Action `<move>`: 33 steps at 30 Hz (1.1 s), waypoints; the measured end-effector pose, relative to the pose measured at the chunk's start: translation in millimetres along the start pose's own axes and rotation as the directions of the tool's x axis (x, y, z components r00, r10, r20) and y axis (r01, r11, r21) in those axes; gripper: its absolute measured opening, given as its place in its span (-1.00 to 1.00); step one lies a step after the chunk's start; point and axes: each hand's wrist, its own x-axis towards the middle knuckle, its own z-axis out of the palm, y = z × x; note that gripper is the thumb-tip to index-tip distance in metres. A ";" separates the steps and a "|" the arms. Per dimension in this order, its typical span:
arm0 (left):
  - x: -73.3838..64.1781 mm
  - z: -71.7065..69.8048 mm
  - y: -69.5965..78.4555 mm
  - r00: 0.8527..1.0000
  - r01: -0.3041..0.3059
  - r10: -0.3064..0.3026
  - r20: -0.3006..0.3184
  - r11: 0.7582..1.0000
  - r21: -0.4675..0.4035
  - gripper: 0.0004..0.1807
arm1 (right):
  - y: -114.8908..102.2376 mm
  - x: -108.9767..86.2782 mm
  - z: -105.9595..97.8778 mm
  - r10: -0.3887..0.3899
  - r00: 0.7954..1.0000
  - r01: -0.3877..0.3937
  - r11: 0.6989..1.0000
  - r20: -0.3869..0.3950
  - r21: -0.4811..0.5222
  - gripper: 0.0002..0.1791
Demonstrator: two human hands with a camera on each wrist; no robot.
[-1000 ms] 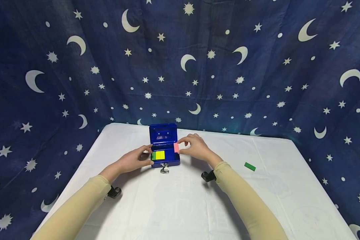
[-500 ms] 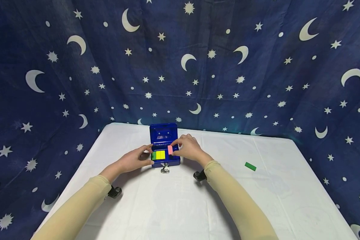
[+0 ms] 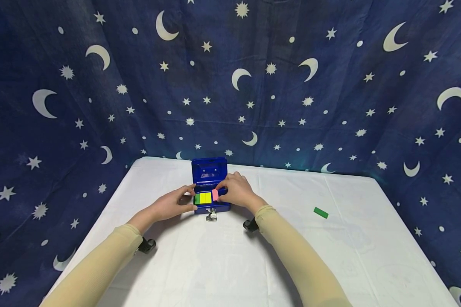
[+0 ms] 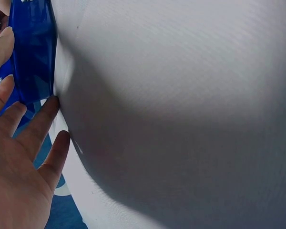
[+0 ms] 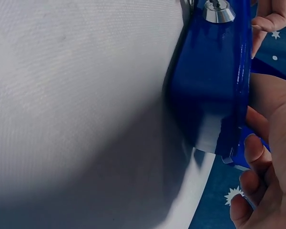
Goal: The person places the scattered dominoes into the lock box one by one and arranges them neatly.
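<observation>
A blue metal cash box (image 3: 220, 208) stands at the table's far side with its lid (image 3: 209, 167) raised. Inside, at the left, a green block (image 3: 197, 199) and two yellow blocks (image 3: 205, 198) lie side by side. My left hand (image 3: 168, 205) holds the box's left end, thumb at the front corner and fingers toward the back. My right hand (image 3: 239, 191) pinches a pink block (image 3: 215, 195) inside the box, just right of the yellow ones. Whether the pink block touches the bottom I cannot tell. Both wrist views hide the blocks behind the box wall.
Another green block (image 3: 321, 212) lies on the white cloth (image 3: 353, 251) to the right. Keys (image 3: 211, 216) hang from the lock at the box's front. A dark blue curtain (image 3: 276, 106) with moons and stars surrounds the table.
My right hand has carried the pink block leftward from the box's right edge to beside the yellow blocks, and lower. The left hand has stayed in place.
</observation>
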 end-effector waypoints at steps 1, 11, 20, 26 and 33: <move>0.0 -0.2 0.2 1.000 0.002 -0.002 0.000 1.000 0.002 -0.47 | -0.5 0.5 0.4 0.001 1.000 -0.001 1.000 0.002 -0.010 -0.59; 0.8 0.0 0.5 1.000 0.001 -0.001 0.010 1.000 -0.008 -0.46 | -5.5 0.4 0.9 -0.034 0.999 0.036 0.992 0.019 -0.119 -0.58; 2.2 0.2 -0.3 1.000 0.010 -0.010 0.013 1.000 -0.018 -0.46 | -7.1 1.2 4.0 -0.032 0.999 0.035 0.990 0.024 -0.137 -0.59; 1.4 0.0 0.0 1.000 0.007 -0.007 0.009 1.000 -0.020 -0.45 | -8.1 1.5 4.3 -0.030 0.999 0.033 0.991 0.028 -0.130 -0.59; 1.1 0.6 -1.5 1.000 0.007 -0.007 0.004 1.000 -0.006 -0.44 | -8.4 1.4 4.7 -0.031 0.999 0.034 0.991 0.029 -0.128 -0.59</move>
